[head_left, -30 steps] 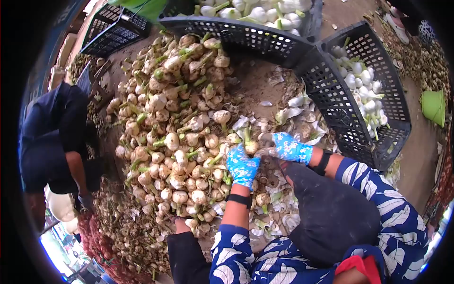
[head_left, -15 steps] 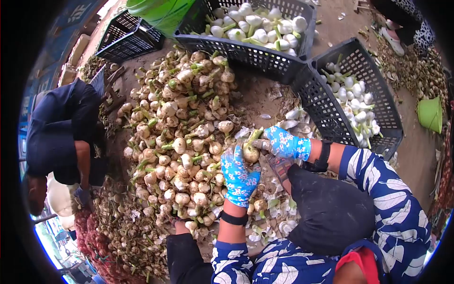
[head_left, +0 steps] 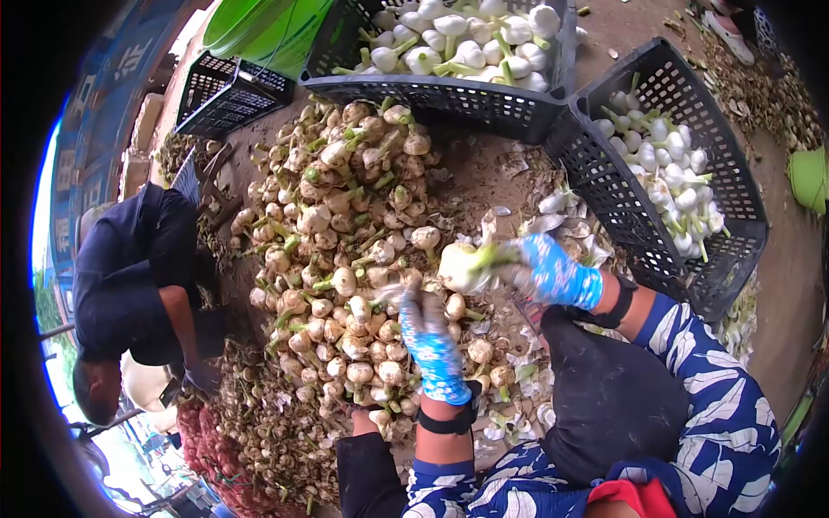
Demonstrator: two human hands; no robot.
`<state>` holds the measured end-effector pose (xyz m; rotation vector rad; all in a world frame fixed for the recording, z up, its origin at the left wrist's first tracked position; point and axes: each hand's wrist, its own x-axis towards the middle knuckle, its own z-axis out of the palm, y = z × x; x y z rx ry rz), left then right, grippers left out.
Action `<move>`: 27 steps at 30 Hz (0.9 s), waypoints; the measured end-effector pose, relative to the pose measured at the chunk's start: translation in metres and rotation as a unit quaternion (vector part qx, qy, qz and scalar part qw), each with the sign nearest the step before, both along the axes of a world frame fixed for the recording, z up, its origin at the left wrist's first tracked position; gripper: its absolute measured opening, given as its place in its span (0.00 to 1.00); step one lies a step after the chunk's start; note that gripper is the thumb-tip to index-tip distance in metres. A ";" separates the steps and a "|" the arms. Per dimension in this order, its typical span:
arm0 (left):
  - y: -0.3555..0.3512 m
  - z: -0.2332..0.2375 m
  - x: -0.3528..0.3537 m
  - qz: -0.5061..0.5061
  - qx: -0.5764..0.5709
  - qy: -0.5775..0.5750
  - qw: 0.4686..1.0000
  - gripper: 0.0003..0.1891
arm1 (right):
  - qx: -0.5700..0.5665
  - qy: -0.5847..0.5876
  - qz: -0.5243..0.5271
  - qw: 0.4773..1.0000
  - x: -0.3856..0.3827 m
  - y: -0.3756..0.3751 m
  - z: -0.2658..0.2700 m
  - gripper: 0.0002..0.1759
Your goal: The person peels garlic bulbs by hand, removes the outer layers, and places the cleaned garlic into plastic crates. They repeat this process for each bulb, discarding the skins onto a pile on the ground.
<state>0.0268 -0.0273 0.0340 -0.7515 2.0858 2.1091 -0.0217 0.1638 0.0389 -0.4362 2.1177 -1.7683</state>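
Our right hand point(head_left: 553, 274) now pinches the garlic bulb point(head_left: 462, 266) alone above the pile point(head_left: 345, 216), and the bulb is whiter than 0.5 s ago. Our left hand point(head_left: 429, 341) has let go and dropped toward the pile; we cannot tell its blurred fingers' spread. We judge this bulb peeled.

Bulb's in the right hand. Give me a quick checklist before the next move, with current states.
1. Right hand grips the bulb firmly: ok, fingers closed around its stem end.
2. Bulb skin is off: the visible side is white, ok; the far side, cannot tell.
3. Left hand is free: cannot tell, it is blurred above the pile.
4. Near crate has room: ok, bare mesh shows beside its white bulbs.
5. Co-worker is clear of both hands: ok, bent over the far side of the pile.
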 end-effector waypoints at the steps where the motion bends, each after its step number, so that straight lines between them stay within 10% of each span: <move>1: 0.015 -0.002 0.002 -0.008 -0.032 0.027 0.999 0.20 | 0.009 0.004 0.015 1.000 0.005 -0.002 0.004 0.16; 3: 0.019 -0.001 -0.004 -0.109 -0.246 0.122 0.955 0.20 | 0.070 0.090 0.051 0.992 0.006 -0.007 -0.001 0.14; 4: 0.017 -0.007 -0.004 -0.090 -0.136 0.067 0.984 0.16 | 0.117 -0.076 0.084 0.987 0.003 -0.004 0.005 0.12; 5: 0.017 -0.013 -0.003 -0.073 -0.022 0.009 0.997 0.12 | 0.106 0.010 0.090 0.990 0.002 -0.002 -0.008 0.13; 7: 0.018 -0.022 0.002 -0.100 -0.130 0.083 0.983 0.11 | 0.098 -0.017 0.095 0.991 0.008 -0.004 -0.003 0.14; 9: 0.018 -0.024 0.007 -0.102 -0.237 0.076 0.963 0.10 | 0.220 0.200 0.167 0.940 0.014 -0.003 -0.014 0.11; 13: 0.021 -0.017 0.016 -0.045 -0.081 -0.026 0.995 0.07 | 0.275 0.252 0.121 0.920 0.006 -0.003 0.007 0.09; 15: 0.019 -0.011 0.019 -0.165 -0.205 0.165 0.950 0.04 | 0.317 0.229 0.048 0.919 -0.008 0.000 -0.006 0.09; 19: 0.015 0.027 0.023 -0.206 -0.049 0.153 0.965 0.05 | 0.384 0.172 0.111 0.900 -0.017 0.011 -0.039 0.07; 23: -0.021 0.040 0.009 0.064 0.367 0.107 0.922 0.09 | 0.113 0.066 0.293 0.947 0.019 0.055 -0.013 0.13; 25: -0.054 0.004 0.013 0.099 0.389 0.117 0.908 0.12 | -0.425 -0.077 0.100 0.897 0.065 0.101 -0.061 0.16; 27: -0.050 0.006 0.008 0.090 0.382 0.122 0.912 0.13 | -0.285 -0.052 0.116 0.950 0.059 0.124 -0.084 0.18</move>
